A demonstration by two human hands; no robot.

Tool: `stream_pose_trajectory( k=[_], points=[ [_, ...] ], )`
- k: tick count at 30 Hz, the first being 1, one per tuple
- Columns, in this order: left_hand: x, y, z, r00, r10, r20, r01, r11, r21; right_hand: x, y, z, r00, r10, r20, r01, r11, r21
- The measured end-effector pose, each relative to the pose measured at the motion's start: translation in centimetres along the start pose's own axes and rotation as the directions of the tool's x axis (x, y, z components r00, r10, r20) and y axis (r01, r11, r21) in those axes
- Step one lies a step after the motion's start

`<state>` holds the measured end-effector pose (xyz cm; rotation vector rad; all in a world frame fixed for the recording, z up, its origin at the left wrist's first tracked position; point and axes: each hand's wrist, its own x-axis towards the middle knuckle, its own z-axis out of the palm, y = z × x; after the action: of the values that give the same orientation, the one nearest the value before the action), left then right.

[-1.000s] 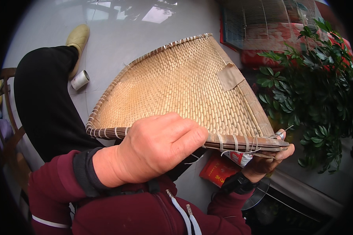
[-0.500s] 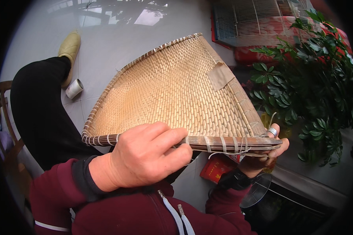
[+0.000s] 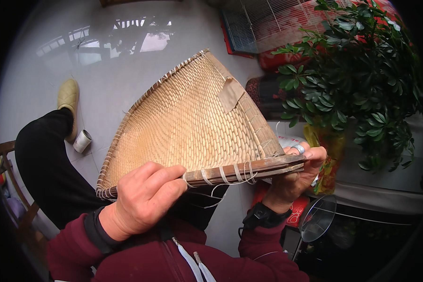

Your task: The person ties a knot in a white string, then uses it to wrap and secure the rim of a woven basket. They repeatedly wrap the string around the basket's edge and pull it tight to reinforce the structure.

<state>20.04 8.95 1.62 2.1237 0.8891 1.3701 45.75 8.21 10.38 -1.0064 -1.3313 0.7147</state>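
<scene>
My left hand (image 3: pixel 143 199) is closed over the front rim of a tan woven wicker scoop basket (image 3: pixel 174 122), toward its left part. My right hand (image 3: pixel 298 174) grips the right end of that rim, where wooden strips (image 3: pixel 268 167) meet; a silver band shows on one finger. Pale binding (image 3: pixel 223 174) wraps the rim, and a loose cord (image 3: pixel 216 191) dangles under it. A brown patch (image 3: pixel 231 96) sits on the side edge. My fingertips are partly hidden by the rim.
A wire cage (image 3: pixel 249 26) stands behind a leafy plant (image 3: pixel 345 84) at right, with a red bag (image 3: pixel 298 210) and glass disc (image 3: pixel 317 218) nearer. At left are my leg (image 3: pixel 47 169), a white cylinder (image 3: pixel 82 141) and a wooden chair (image 3: pixel 4 149).
The basket has shifted left in view and tilted, its right end rising. Both hands moved with it; my right hand went up and left. The surroundings have shifted as the view moved.
</scene>
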Motion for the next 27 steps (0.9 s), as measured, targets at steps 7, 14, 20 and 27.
stream_pose_trajectory(
  k=[7,14,20,27],
  points=[
    [-0.4,0.0,0.2,1.000,0.007,-0.006,-0.007,1.000,0.001,0.1,-3.4,2.2,0.966,0.209,-0.149,-0.236,0.953,-0.190],
    [-0.6,0.1,0.4,1.000,0.012,-0.011,-0.012,1.000,0.001,1.3,-5.3,3.2,0.946,0.303,-0.113,-0.323,0.896,-0.303],
    [1.5,0.6,-1.6,0.989,-0.072,0.129,0.087,0.989,-0.117,1.5,-5.9,3.2,0.919,0.370,-0.138,-0.394,0.882,-0.259],
    [8.4,-1.3,-0.7,0.875,-0.074,0.478,0.370,0.739,-0.563,1.6,-6.7,3.1,0.895,0.429,-0.121,-0.445,0.850,-0.282]
  ],
)
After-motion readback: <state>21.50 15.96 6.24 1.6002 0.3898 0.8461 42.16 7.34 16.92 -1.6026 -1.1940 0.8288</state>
